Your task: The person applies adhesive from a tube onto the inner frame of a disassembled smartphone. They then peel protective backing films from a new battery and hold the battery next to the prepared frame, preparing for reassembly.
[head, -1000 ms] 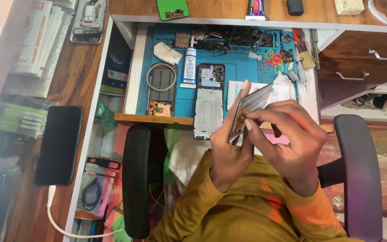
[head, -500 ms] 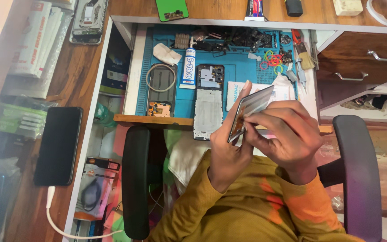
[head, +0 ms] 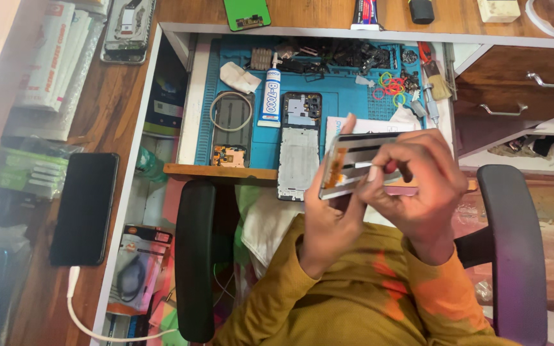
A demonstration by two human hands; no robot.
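Silver-backed, flat rectangular phone display panel (head: 360,163) held edge-up above the lap, clear of the blue rubber work mat (head: 344,109) in the counter's pull-out tray. Left hand (head: 331,221) grip is clamped along its lower edge as support; right hand (head: 418,186) fingertips pinch its near face, freeing both surfaces for inspection.

Mustard-yellow sleeves (head: 328,301) with orange patches below the hands; blue mat (head: 354,106) beyond them; green panel (head: 246,13) farther; black phone (head: 84,208) far left
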